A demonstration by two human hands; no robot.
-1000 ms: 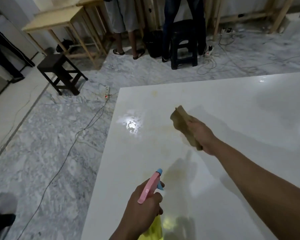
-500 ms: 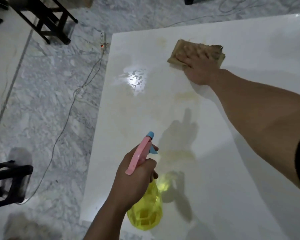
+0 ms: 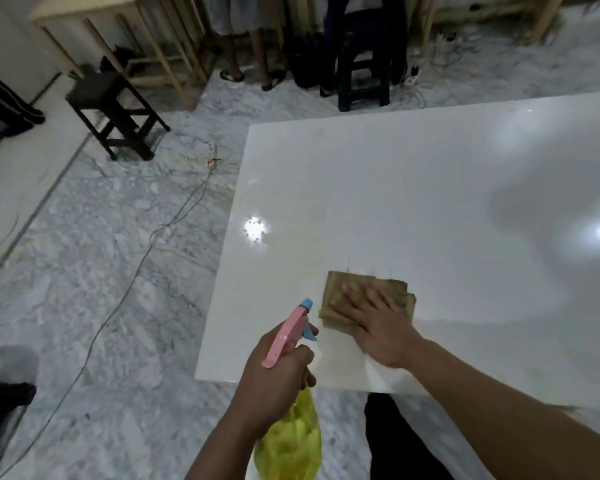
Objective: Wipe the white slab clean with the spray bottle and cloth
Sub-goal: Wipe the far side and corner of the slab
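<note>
The glossy white slab [image 3: 412, 188] fills the right half of the view, with faint yellowish smears near its left part. A folded brown cloth [image 3: 347, 289] lies flat on the slab near its front edge. My right hand [image 3: 378, 323] presses down on the cloth, palm flat and fingers spread. My left hand [image 3: 274, 379] hovers over the slab's front left corner, wrapped around the neck of a yellow spray bottle [image 3: 291, 445] with a pink trigger and blue nozzle. The nozzle points at the cloth.
Grey marble floor lies left of the slab, crossed by a cable to a power strip [image 3: 211, 152]. A dark stool [image 3: 114, 109] stands at the back left. Two people's legs and a black stool [image 3: 360, 77] are behind the slab, by wooden tables.
My right hand has dragged the cloth from the slab's far part back to near the front edge. The left hand still holds the bottle; the camera tilted up.
</note>
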